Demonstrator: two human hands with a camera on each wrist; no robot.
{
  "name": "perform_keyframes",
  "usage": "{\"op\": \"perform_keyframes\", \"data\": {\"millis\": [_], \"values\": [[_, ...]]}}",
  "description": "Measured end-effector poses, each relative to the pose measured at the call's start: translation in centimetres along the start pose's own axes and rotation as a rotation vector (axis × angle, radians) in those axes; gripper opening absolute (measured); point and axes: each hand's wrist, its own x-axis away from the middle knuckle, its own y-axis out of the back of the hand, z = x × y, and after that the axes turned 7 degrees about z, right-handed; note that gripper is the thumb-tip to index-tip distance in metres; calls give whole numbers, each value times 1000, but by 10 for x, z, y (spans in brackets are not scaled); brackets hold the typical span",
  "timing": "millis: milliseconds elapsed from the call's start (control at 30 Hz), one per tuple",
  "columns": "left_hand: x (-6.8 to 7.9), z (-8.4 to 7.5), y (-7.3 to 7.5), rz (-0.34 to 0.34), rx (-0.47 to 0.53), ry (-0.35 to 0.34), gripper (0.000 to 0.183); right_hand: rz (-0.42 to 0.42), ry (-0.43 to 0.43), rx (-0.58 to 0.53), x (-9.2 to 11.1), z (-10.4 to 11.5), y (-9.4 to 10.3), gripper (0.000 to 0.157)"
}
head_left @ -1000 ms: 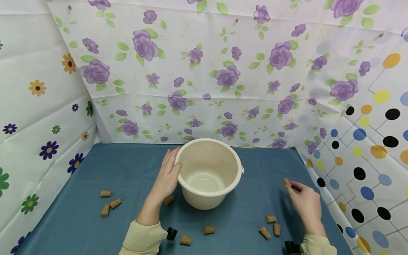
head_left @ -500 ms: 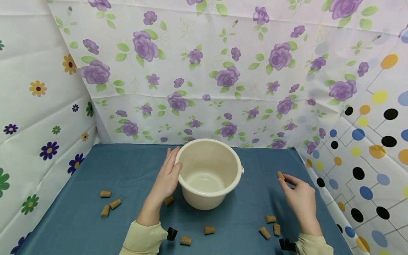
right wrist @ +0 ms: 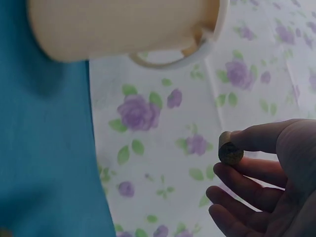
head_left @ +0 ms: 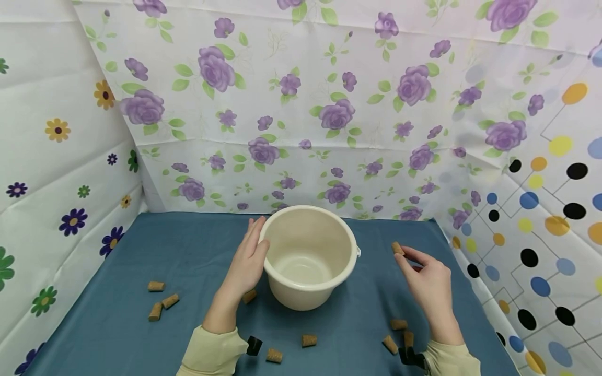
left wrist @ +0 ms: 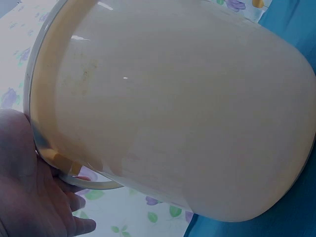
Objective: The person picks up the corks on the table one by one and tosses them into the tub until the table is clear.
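Observation:
A cream plastic bucket (head_left: 303, 292) stands upright on the blue cloth, its open top facing me. My left hand (head_left: 245, 258) holds its left rim, thumb over the edge and fingers along the outside. In the left wrist view, the bucket's wall (left wrist: 173, 108) fills most of the frame, and the fingers (left wrist: 59, 207) reach past the rim beside the handle (left wrist: 98, 185). To the right of the bucket, my right hand (head_left: 430, 282) pinches a cork (head_left: 397, 248) between thumb and fingertips, raised above the cloth. The right wrist view shows that cork (right wrist: 230, 149) end-on.
Three corks (head_left: 163, 300) lie at the left. Near the left forearm are a cork (head_left: 249, 296) beside the bucket and two more (head_left: 274, 355) toward the front. Another cluster (head_left: 390, 344) sits by the right wrist, partly hidden by a black strap mount (head_left: 411, 358). Patterned sheets enclose the blue cloth (head_left: 197, 240).
My right hand has moved left toward the bucket and slightly away from me, carrying the cork. The left hand and bucket have stayed in place.

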Motion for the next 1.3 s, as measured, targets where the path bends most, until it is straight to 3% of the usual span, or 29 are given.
{"op": "perform_keyframes", "data": {"millis": [300,533,1033,1300], "values": [[0,2,0,-2,13,-2,60,-24,47,-49,2,28,-9,39],[-1,1,-1,-23,14,-10,59,-39,155,-96,6,49,-13,34],[-1,-1,0,-32,-24,-19,59,-25,321,-120,11,77,-21,30],[-2,-1,0,-26,-19,-20,60,0,349,-144,13,88,-24,28]]}}
